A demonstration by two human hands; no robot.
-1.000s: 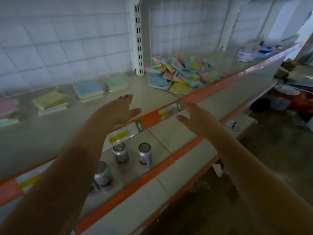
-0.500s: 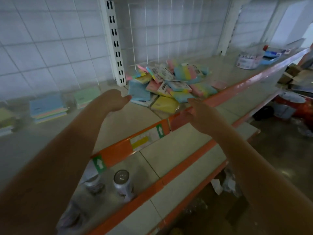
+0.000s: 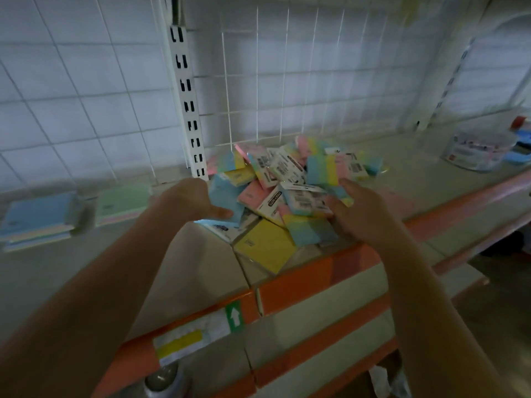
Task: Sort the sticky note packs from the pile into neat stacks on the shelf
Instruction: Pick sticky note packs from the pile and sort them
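Head view: two hands at the pile of sticky note packs

Head view shows both hands reaching over the orange front edge of the shelf [image 3: 301, 285] to the pile [image 3: 287, 191] of sticky note packs. This heap sits in the middle of the shelf, just to the right of the white slotted post [image 3: 188, 110], with the wire grid wall [image 3: 287, 81] behind it.

At the left side of the heap is the left hand [image 3: 189, 201]. Its thumb points right and touches a blue pack [image 3: 225, 193]. Whether the hidden fingers are curled I cannot tell, and I see nothing held in it.

On the right side of the heap, the right hand [image 3: 365, 214] lies with its fingers spread on a striped pack with a white label [image 3: 307, 198]. These fingers look flat and loose. Nothing is pinched yet, I think.

Nearest to the front edge, a yellow pack [image 3: 264, 247] lies flat. Far left on the shelf are two neat stacks already, a blue stack [image 3: 37, 216] and a green stack [image 3: 123, 202]. Far right sits a clear tub [image 3: 479, 153].

Each pack looks small, light and square, and it should stay stiff like a little block. Their wrap looks shiny, so I guess it is slippery. Since they lean on each other, pulling one could make others slide. Best to take a top pack by two side edges, thumb on one and fingers on the other.
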